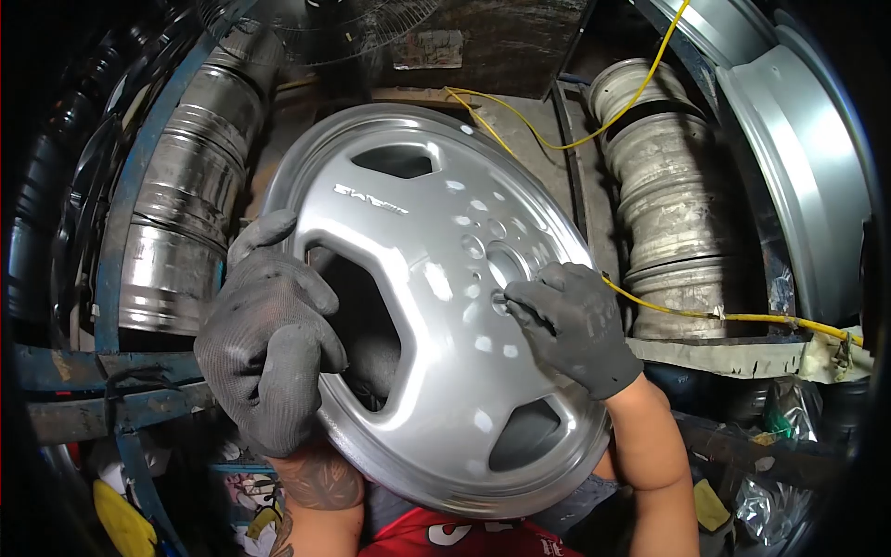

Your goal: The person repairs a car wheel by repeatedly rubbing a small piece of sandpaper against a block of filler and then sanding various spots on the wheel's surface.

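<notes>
A silver wheel rim (445, 278) with wide window openings is held tilted in front of my body. My left hand (274, 325), in a dark grey glove, wraps round the rim's left edge beside a large opening, its fingers curled. On the right, my gloved right hand (575, 320) lies over the hub area, fingers bent together, fingertips at a small bolt hole beside the centre bore. Whether those fingertips hold anything is hidden. Raised lettering shows on the upper left of the rim's face.
Stacked bare metal rims stand in racks at left (190, 176) and right (664, 200). A yellow hose (650, 302) runs behind the rim and along the right. A fan guard (325, 28) is at the top. Larger silver rims (798, 167) stand at far right.
</notes>
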{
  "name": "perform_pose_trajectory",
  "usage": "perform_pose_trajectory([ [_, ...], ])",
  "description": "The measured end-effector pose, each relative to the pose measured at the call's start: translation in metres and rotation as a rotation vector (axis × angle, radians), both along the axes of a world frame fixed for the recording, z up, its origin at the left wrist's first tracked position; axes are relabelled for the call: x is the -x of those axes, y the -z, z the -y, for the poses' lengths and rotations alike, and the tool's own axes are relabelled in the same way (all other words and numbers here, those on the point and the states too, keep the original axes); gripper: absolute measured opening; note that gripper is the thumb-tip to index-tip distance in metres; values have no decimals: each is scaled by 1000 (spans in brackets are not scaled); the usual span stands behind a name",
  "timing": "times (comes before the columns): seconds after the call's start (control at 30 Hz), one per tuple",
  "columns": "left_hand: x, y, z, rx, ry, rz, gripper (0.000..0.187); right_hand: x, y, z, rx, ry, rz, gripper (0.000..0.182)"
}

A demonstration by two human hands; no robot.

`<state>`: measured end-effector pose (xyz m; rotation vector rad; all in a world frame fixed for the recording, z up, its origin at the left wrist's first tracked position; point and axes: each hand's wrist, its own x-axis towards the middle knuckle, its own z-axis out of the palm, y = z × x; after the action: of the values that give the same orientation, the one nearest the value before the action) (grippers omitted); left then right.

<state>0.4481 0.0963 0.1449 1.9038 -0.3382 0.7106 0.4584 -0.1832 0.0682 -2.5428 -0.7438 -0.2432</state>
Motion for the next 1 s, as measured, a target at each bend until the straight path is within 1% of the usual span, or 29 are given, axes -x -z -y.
perform_pose_trajectory([
  [0.1,-3,2,-4,-8,27,23,27,-2,0,1,23,-24,56,27],
  [0.2,-6,7,2,91,3,47,28,-6,0,0,24,-74,89,29],
  [0.3,-9,11,-1,109,17,75,29,-11,1,5,40,-105,82,30],
  [0.4,-8,11,-12,-37,75,89,30,-12,0,6,48,-117,77,29],
  [0.57,-9,10,-5,54,63,85,31,-9,-4,9,71,-119,119,26],
  [0.67,-7,11,-8,60,62,83,29,-14,9,1,-35,-155,193,29],
  [0.77,-8,12,-7,68,102,79,27,-13,7,6,11,-172,205,31],
  [0.8,-9,12,-9,70,108,78,26,-12,6,6,29,-169,201,29],
  [0.9,-8,8,-21,-43,198,65,27,-10,4,6,70,-192,179,26],
  [1.0,-8,10,-7,90,112,61,28,-12,4,7,69,-179,192,27],
])
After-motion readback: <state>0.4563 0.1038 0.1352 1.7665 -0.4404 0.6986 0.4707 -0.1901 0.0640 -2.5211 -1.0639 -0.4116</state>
